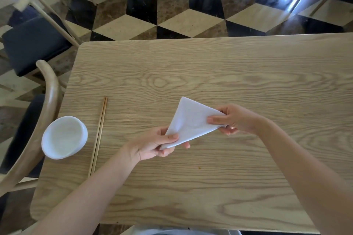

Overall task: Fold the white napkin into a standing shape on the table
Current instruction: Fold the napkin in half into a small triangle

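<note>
White napkin (191, 120) & white bowl (64, 137), light oak table (210, 66) w/ wavy grain, tan chopsticks (99, 135), floor (172, 11) in black/cream/brown cube pattern, pale wood chairs (47, 89) w/ dark seats.

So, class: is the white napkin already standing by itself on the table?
No: the napkin is a folded triangle pinched by the left hand and right hand.

Two bare forearms reach forward over the table (210, 74). The left hand (152, 147) pinches the white napkin (191, 120) at its near corner; the right hand (235, 120) pinches its right corner, both thumbs on top.
</note>
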Available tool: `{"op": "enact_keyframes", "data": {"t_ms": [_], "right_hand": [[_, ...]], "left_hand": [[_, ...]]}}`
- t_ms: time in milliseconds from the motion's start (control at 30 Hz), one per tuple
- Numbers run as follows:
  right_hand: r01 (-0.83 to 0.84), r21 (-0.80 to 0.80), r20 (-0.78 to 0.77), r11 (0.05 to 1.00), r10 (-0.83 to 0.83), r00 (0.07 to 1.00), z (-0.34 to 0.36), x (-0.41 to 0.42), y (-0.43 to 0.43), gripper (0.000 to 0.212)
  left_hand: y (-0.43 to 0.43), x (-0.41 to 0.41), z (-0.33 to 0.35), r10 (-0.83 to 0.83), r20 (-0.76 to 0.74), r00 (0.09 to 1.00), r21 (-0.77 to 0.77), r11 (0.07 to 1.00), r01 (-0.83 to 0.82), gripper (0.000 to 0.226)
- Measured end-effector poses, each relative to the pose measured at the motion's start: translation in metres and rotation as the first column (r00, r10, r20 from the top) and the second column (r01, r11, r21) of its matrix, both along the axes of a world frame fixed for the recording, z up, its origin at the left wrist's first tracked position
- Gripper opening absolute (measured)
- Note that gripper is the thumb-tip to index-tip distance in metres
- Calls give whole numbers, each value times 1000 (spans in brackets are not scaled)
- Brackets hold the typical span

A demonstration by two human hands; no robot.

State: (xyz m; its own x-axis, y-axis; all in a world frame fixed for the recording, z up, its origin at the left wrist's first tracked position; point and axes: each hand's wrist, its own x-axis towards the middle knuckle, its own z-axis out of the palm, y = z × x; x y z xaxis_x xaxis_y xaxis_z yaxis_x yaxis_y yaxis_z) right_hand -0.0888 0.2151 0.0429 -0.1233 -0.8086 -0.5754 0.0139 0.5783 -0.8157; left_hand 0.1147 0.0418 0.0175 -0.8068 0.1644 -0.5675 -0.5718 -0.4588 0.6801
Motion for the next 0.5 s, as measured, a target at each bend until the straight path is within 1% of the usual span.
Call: {"op": "enact_keyframes", "data": {"t_ms": [67,133,233,333,367,467,500], "right_hand": [[-90,34,-32,995,91,995,3,-3,2,22],[-116,84,-49,990,120,992,-1,-2,4,22],[-26,110,-55,994,32,998,-13,1,7,16],[44,138,-58,989,-37,998,-28,8,10,9],[72,163,-97,984,-56,994,-33,11,12,9],[134,232,-330,963,-51,943,-44,24,16,19],[157,235,-374,959,-60,926,-47,28,18,21]], "left_hand": [[-2,-1,0,60,54,997,-41,997,-58,15],[-7,-2,0,109,81,991,-93,991,-101,15],[-12,-1,-2,165,116,979,-163,976,-145,18],[-10,6,-7,195,155,968,-272,951,-148,21],[-8,9,-10,215,169,962,-315,937,-154,21],[1,17,-17,312,207,927,-425,882,-202,21],[4,19,-19,358,219,908,-456,860,-229,21]]}}
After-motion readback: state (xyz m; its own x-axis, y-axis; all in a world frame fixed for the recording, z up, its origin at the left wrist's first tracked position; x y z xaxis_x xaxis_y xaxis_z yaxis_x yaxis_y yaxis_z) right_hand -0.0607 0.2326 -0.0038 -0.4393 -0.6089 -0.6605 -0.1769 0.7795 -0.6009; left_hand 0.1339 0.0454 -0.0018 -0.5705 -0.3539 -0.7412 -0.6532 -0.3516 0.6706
